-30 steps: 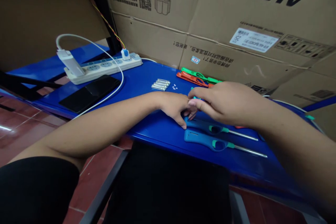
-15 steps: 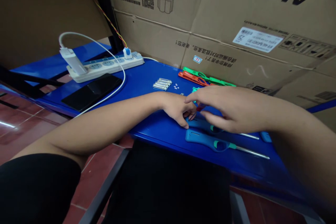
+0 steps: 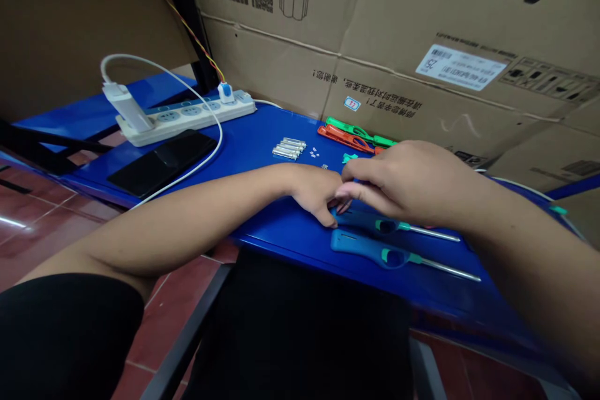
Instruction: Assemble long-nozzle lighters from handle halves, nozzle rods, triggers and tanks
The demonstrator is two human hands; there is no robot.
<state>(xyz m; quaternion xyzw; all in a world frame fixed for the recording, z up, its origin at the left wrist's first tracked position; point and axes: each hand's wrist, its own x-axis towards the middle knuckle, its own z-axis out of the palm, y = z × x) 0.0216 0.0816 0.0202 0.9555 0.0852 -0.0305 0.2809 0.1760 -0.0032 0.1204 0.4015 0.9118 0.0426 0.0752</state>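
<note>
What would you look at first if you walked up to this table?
The bright blue table stands out first, with a huge cardboard box printed with big black AUX letters right behind it. Then you would notice the left hand and right hand close together in the middle of the table. Just below them, toward the front edge, lie two long blue utility lighters.

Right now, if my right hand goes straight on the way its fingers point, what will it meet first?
It will likely meet your left hand first. Your right hand points toward it and looks very close, maybe touching, but the depth is hard to judge from this view.
</note>
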